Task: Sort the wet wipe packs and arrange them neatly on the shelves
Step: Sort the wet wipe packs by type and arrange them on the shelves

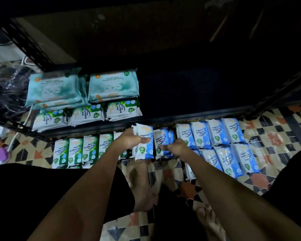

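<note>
My left hand (pixel 130 138) grips a small stack of blue fragrance-free wipe packs (pixel 144 146), held upright just in front of the shelf edge. My right hand (pixel 176 147) grips another blue pack (pixel 161 139) right beside it. On the floor to the right lie rows of more blue packs (pixel 221 136). Green pine wipe packs (pixel 76 150) stand in a row on the floor to the left. On the dark shelf (pixel 189 94), at its left end, sit large teal packs (pixel 111 85) with green pine packs (pixel 87 115) in front of them.
Black metal shelf uprights stand at the left (pixel 27 43) and right (pixel 276 96). The front rail of the shelf (pixel 181 120) runs just above my hands. My bare feet (pixel 210 221) rest on a patterned tile floor (pixel 274 133). A plastic-wrapped bundle (pixel 9 87) lies at the far left.
</note>
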